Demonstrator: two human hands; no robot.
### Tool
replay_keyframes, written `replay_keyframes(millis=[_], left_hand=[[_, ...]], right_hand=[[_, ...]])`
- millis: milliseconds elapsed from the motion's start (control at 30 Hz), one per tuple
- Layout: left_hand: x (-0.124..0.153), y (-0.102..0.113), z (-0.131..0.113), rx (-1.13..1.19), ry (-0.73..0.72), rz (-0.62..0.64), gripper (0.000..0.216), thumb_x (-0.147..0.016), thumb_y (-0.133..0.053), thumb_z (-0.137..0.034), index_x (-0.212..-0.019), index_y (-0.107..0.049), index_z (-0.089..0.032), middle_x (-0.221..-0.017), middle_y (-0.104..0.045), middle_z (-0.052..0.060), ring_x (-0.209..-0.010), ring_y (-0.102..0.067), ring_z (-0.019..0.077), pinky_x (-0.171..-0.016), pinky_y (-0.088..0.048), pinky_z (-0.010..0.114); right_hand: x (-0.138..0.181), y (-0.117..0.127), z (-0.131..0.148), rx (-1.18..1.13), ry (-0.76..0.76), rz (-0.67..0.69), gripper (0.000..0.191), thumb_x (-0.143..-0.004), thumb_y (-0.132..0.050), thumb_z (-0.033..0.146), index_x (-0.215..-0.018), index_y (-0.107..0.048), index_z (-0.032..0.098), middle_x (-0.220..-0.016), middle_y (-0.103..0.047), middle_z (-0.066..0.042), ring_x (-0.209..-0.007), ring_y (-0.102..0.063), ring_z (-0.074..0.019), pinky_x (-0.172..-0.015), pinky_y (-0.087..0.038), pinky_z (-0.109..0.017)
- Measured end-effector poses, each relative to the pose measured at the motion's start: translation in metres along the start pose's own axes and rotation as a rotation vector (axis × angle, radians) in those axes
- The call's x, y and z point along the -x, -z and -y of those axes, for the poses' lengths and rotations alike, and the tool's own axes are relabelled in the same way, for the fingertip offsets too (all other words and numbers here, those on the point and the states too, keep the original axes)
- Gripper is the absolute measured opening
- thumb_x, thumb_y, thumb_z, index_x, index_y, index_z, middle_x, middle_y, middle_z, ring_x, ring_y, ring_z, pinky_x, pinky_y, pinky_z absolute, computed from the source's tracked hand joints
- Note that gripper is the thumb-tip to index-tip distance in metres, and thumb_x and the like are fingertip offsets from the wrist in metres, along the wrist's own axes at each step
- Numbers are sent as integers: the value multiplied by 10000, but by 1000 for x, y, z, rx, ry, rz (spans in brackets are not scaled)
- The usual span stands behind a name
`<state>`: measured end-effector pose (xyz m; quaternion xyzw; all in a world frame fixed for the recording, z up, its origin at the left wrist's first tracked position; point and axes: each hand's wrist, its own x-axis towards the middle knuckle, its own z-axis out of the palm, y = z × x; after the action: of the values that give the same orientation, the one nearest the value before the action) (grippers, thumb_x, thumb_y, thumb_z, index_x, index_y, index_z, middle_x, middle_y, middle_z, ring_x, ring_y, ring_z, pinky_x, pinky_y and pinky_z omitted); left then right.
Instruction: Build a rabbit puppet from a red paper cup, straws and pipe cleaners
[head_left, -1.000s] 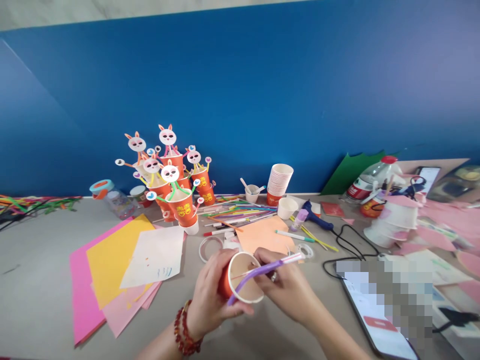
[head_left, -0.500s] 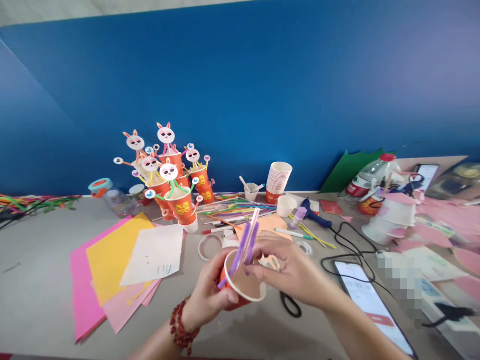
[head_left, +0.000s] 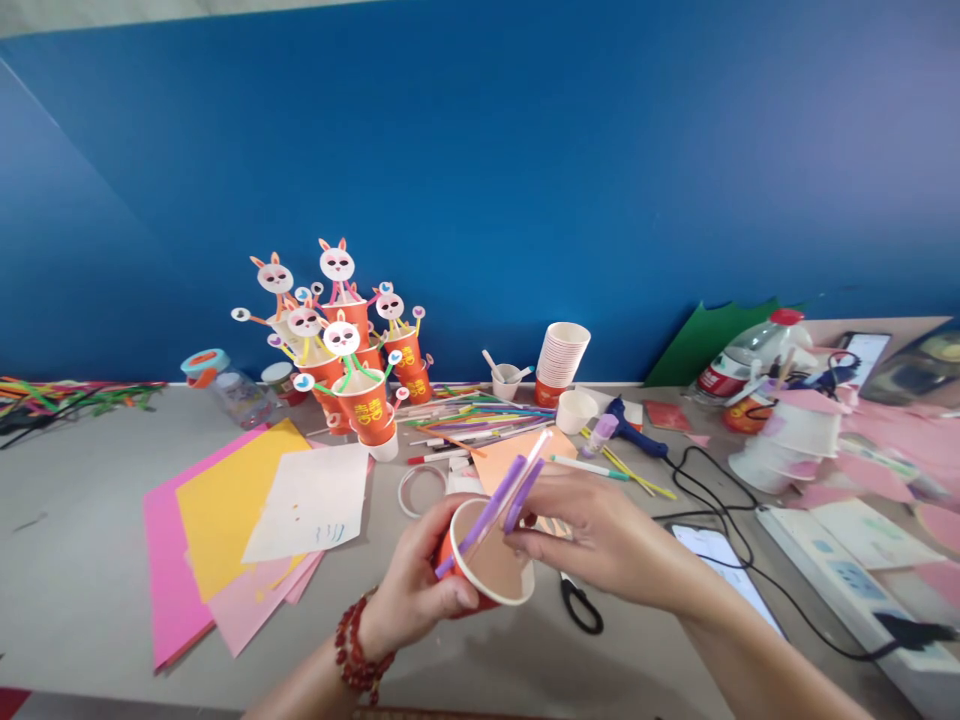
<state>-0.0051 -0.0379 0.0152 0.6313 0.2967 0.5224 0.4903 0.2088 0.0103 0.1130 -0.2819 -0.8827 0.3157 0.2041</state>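
Note:
My left hand (head_left: 424,575), a red bead bracelet at its wrist, wraps round a red paper cup (head_left: 491,604) tilted with its mouth toward me. Purple straws (head_left: 480,530) slant up out of the cup, one end poking out past its left side, and a pale, whitish straw runs alongside them. The fingertips of my right hand (head_left: 577,525) pinch the straws above the cup's rim. Below that hand lie black-handled scissors (head_left: 581,606), their blades partly hidden.
Several rabbit-faced cup figures (head_left: 364,400) stand at the back left, behind coloured paper sheets (head_left: 225,500). Loose straws and pens, a cup stack (head_left: 562,360) and a blue glue gun (head_left: 636,432) lie farther back. Its cord runs past a phone (head_left: 724,570) and a power strip (head_left: 847,590) on the right.
My right hand and the upper ends of the straws have shifted a little to the right, so the straws lean more. The left hand keeps its hold on the cup.

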Motion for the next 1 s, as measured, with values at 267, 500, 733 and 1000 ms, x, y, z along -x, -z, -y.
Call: replay_keyframes(millis=[267,500,733,1000], left_hand=[[2,1,-3,10,16,7,674,-751,-696,-631,-1302,-564,-266,-1171,-661,64,-1000,-624,250,-876,-495,301],[5,1,3,90,13,-4,630,-781,-700,-580,-1318,-557,-283,-1204,-656,57,-1026,-624,249,-904,-489,303],[4,2,1,127,2,-21,586,-798,-710,-535,-1312,-584,-282,-1241,-654,59,-1080,-622,256,-939,-486,303],[8,2,8,186,53,-102,569,-800,-717,-513,-1291,-613,-243,-1209,-686,89,-1081,-637,283,-936,-515,356]], right_hand=[[-3,8,3,37,94,85,173,-958,-585,199,-1089,-692,238,-1081,-723,-20,-983,-639,-180,-836,-431,-256],[-9,5,5,98,102,155,165,-974,-551,215,-1062,-689,191,-1029,-714,-48,-953,-628,-204,-821,-433,-291],[-10,-2,0,75,84,122,123,-971,-553,224,-997,-667,185,-969,-698,-44,-886,-619,-189,-789,-439,-291],[-16,2,1,131,142,173,134,-970,-532,205,-916,-652,177,-948,-685,-51,-879,-609,-189,-756,-423,-284]])
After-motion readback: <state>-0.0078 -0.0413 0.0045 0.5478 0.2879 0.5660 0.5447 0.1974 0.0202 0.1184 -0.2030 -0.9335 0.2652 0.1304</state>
